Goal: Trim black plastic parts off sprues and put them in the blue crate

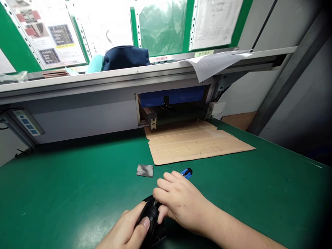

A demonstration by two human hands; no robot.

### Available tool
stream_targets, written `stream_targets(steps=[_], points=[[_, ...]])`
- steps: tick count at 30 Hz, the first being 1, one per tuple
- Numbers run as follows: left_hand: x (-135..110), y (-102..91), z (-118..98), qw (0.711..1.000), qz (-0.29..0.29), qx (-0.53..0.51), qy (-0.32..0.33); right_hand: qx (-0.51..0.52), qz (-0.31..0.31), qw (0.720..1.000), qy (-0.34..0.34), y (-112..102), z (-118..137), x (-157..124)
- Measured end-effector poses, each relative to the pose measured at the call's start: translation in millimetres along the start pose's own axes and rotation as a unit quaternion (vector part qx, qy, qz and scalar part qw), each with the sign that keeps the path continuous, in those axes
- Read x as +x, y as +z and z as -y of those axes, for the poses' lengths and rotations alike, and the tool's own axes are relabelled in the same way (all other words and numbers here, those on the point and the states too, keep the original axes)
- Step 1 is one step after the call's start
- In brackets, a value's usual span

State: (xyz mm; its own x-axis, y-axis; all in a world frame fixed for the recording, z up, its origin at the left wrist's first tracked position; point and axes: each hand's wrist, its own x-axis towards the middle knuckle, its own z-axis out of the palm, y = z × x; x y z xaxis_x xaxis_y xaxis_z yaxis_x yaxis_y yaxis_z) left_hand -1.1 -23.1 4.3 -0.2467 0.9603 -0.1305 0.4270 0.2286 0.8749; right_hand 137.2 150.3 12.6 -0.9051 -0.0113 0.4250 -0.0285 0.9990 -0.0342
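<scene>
- I am seeing the left hand (124,230) closing around the black object (152,221), with the thumb (145,223) pressing on its upper side.
- I am seeing the right hand (180,202) gripping the same object from the other side, with the fingers (162,195) curling over its top. Both hands are holding it firmly, but I cannot tell what kind of object it is.
- The black object is resting in the hands, well in front of the cardboard (199,145).
- The blue cutter (186,173) is lying in front of the cardboard, just behind the right hand.
- The grey piece (144,171) is lying in front of the cardboard's near corner, near the cutter.
- The shelf (103,83) is running behind the cardboard, and the navy bag (126,58) is sitting on it.
</scene>
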Motion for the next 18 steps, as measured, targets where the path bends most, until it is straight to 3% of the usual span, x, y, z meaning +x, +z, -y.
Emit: stream_targets(steps=[5,9,13,18], points=[[3,-0.3,-5,0.997,0.048,0.059,0.017,-0.041,0.032,0.998,-0.019,2,-3,-3],[4,0.1,-10,0.994,0.050,0.095,0.024,0.059,0.071,0.996,-0.012,4,-7,-3],[3,0.0,-11,0.995,0.014,0.093,0.031,0.179,0.034,0.982,0.040,2,-8,-1],[4,-1.9,-10,0.994,0.015,0.099,0.035,0.264,-0.014,0.960,0.094,-7,-5,1]])
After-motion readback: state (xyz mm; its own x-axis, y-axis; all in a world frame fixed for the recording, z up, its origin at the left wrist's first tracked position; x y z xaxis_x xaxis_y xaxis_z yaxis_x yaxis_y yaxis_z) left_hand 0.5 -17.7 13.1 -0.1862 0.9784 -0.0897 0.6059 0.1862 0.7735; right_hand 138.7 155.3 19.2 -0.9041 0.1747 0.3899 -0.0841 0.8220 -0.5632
